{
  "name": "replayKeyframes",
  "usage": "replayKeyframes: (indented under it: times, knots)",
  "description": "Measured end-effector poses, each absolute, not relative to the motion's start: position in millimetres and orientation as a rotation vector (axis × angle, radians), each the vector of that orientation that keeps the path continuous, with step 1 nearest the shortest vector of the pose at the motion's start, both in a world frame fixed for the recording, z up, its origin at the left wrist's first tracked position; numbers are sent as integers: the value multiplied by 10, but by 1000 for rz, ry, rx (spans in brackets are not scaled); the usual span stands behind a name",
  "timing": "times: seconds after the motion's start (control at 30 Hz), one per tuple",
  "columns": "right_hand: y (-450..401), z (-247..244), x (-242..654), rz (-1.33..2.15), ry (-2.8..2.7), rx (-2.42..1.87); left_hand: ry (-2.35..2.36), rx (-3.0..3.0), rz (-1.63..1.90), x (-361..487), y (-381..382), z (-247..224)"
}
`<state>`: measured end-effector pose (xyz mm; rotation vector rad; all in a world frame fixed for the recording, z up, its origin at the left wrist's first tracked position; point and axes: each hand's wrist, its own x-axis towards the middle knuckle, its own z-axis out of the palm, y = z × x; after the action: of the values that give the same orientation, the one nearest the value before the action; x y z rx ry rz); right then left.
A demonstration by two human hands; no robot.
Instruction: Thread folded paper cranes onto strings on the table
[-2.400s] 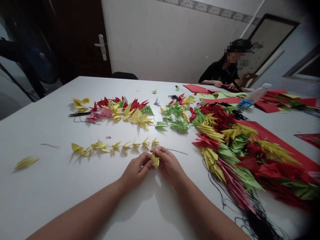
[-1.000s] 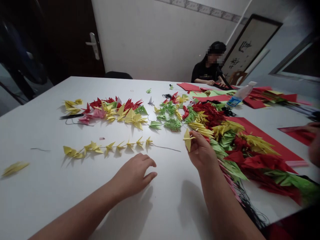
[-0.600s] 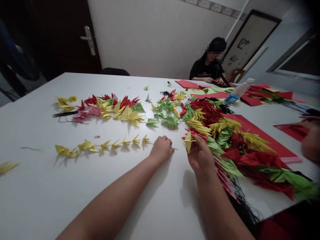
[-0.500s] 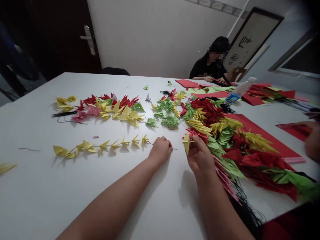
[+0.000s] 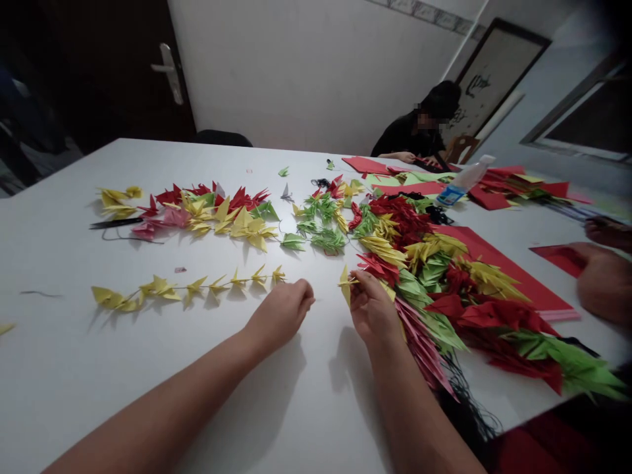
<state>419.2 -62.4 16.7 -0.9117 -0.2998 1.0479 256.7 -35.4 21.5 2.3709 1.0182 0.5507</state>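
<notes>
My left hand (image 5: 284, 309) is closed at the right end of a string of yellow paper cranes (image 5: 191, 288); its fingers are pinched together, apparently on the string, though the tip is too small to make out. To its right, my right hand (image 5: 374, 306) pinches a single yellow paper crane (image 5: 346, 284) between thumb and fingers. The two hands are apart, both just above the white table (image 5: 197, 368). Beside my right hand lies a large heap of red, green, yellow and pink folded paper (image 5: 409, 224).
Scissors (image 5: 116, 223) lie left of more colourful cranes (image 5: 241, 210). A plastic bottle (image 5: 461, 184) stands tilted near red paper sheets (image 5: 494, 263). Across the table sits a person in black (image 5: 417, 131). Another person's hand (image 5: 605, 283) holds red paper at the right.
My left hand has lifted slightly and its fingers have turned upward. The yellow crane in my right hand is still held. The whole view has shifted a little.
</notes>
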Motion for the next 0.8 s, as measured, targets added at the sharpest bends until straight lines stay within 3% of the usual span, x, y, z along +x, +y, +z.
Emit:
replayKeyframes:
  times: [0.37, 0.57, 0.8]
  knots:
    - [-566, 148, 3853, 1270, -367, -995, 1037, 1621, 746, 2110, -387, -127]
    - [-490, 303, 3518, 1413, -387, -862, 988, 1556, 837, 2101, -327, -116]
    - [-505, 137, 3523, 1359, -307, -839, 987, 1514, 871, 2097, -324, -119]
